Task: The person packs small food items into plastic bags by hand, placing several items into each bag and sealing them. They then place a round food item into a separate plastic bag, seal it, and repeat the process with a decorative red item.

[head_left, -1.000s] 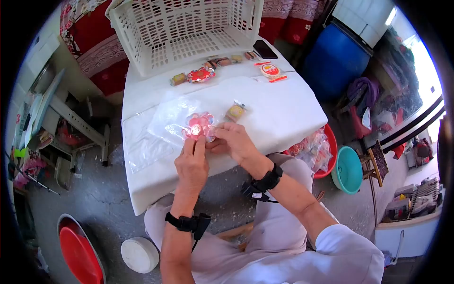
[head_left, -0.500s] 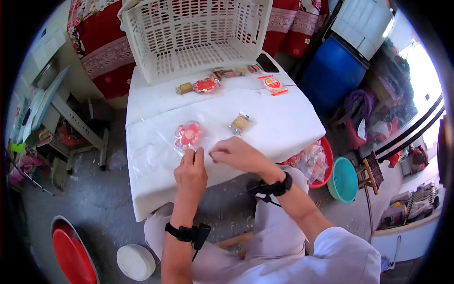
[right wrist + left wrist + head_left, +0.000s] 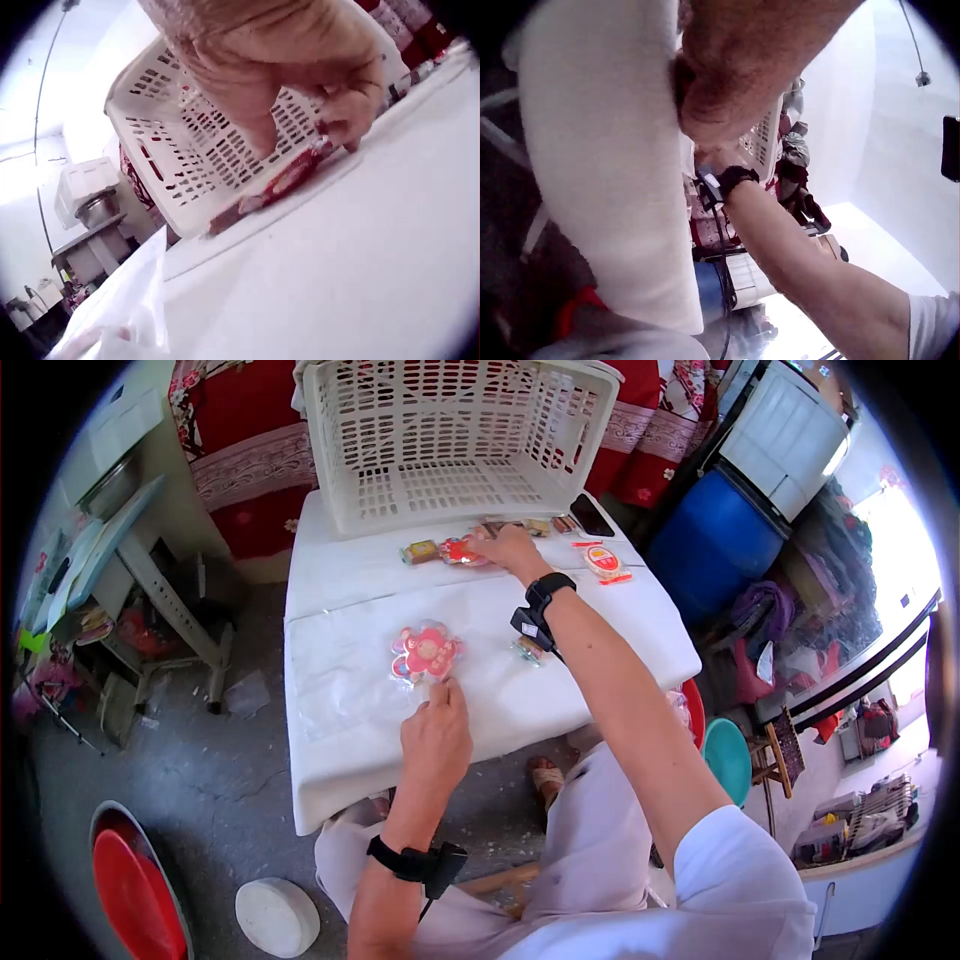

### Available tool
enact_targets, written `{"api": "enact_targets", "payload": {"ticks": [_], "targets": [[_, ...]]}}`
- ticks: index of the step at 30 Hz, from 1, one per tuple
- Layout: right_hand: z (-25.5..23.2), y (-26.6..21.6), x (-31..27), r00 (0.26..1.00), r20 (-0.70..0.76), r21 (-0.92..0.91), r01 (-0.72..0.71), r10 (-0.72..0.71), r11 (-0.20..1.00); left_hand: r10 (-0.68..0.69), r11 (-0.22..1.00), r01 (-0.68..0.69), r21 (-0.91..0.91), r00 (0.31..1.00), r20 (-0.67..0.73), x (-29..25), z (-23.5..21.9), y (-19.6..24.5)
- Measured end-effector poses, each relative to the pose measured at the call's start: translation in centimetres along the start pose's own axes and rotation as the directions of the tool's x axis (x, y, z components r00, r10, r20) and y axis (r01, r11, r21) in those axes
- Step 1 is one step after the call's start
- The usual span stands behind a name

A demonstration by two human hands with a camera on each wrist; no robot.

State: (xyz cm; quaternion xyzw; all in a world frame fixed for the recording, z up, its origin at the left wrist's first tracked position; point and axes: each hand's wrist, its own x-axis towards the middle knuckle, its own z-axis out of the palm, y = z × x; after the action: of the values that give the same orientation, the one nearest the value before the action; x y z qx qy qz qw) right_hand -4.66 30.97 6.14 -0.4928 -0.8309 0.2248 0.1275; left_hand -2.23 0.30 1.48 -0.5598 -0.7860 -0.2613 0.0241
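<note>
A pink-red flower-shaped packet (image 3: 428, 652) lies on a clear plastic bag (image 3: 335, 665) on the white-covered table. My left hand (image 3: 437, 735), fingers curled, pinches the bag's near edge just below the flower; the bag's raised film (image 3: 146, 300) shows beside that hand in the right wrist view. At the back, my right hand (image 3: 512, 550) reaches over a second red flower-shaped packet (image 3: 460, 551) and small brown wrapped snacks. In the right wrist view its thumb stands apart from the bent fingers (image 3: 349, 120), whose tips are right at the red packet.
A white slotted crate (image 3: 440, 490) lies on its side at the back. Nearby are a yellow wrapped snack (image 3: 420, 552), a round red-and-white packet (image 3: 603, 562) and a phone (image 3: 593, 515). Another wrapped snack (image 3: 529, 651) shows beneath the right wrist. A blue barrel (image 3: 715, 540) stands beyond.
My right hand has left the bag's edge and moved forward to the packets by the crate. My left hand stays at the bag, and the flower-shaped packet now lies free of the right hand.
</note>
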Motion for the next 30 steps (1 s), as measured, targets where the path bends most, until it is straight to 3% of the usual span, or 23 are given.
{"api": "enact_targets", "payload": {"ticks": [2,5,7,9,13,15,17,18,19,20,22,24,25,27,30], "targets": [[1.1,-0.1,-0.2,0.988,-0.126,-0.106,0.08,-0.093,0.991,-0.043,0.999,0.043,0.009,0.999,0.014,0.1,-0.2,0.3],[2.0,0.3,0.5,0.978,-0.189,-0.018,0.089,-0.091,0.996,-0.026,0.999,0.027,0.022,0.999,-0.028,0.1,0.1,0.3],[2.4,0.7,2.1,0.974,-0.169,-0.116,0.132,-0.15,0.984,-0.043,0.999,0.043,0.021,0.999,-0.017,0.2,0.2,0.3],[3.3,2.0,4.1,0.998,-0.061,0.292,0.036,-0.02,0.956,-0.056,0.998,0.056,0.022,0.998,-0.007,0.4,0.0,0.4],[-2.0,-0.3,-1.2,0.996,0.008,0.244,0.088,-0.092,0.966,-0.1,0.995,0.1,0.002,0.995,0.02,0.5,-0.2,0.3],[-4.0,0.0,-5.1,0.977,0.09,0.704,0.074,-0.192,0.707,-0.092,0.996,0.092,-0.009,0.996,0.011,0.3,0.0,0.2],[-5.3,1.1,-9.9,0.917,0.075,0.827,0.162,-0.392,0.538,-0.075,0.994,0.066,-0.082,0.991,-0.111,-0.1,0.4,0.0],[-5.7,1.5,-12.5,0.933,0.144,0.84,0.061,-0.33,0.539,-0.072,0.995,0.063,-0.078,0.991,-0.109,-0.2,0.4,0.0],[-6.0,2.2,-14.9,0.939,0.216,0.845,-0.042,-0.269,0.532,-0.081,0.991,0.056,-0.124,0.974,-0.211,-0.2,0.4,0.0],[-6.1,3.4,-16.9,0.918,0.262,0.831,-0.057,-0.298,0.554,-0.095,0.985,0.044,-0.168,0.947,-0.306,-0.4,0.5,0.1],[-6.2,5.3,-19.9,0.894,0.311,0.819,-0.079,-0.323,0.568,-0.106,0.975,0.025,-0.22,0.925,-0.366,-0.3,0.1,0.3],[-6.0,6.5,-21.9,0.817,0.521,0.79,-0.352,-0.247,0.502,-0.144,0.944,-0.005,-0.329,0.893,-0.427,0.0,0.1,0.2],[-5.6,6.9,-22.1,0.816,0.526,0.791,-0.365,-0.242,0.491,-0.14,0.946,-0.002,-0.325,0.9,-0.413,0.1,0.3,0.0],[-4.7,7.3,-22.1,0.807,0.511,0.741,-0.237,-0.297,0.629,-0.122,0.922,-0.057,-0.384,0.897,-0.424,0.4,0.6,-0.3],[-3.7,7.0,-22.0,0.821,0.509,0.766,-0.295,-0.259,0.571,-0.161,0.939,0.041,-0.341,0.929,-0.332,0.4,0.4,-0.4]]}}
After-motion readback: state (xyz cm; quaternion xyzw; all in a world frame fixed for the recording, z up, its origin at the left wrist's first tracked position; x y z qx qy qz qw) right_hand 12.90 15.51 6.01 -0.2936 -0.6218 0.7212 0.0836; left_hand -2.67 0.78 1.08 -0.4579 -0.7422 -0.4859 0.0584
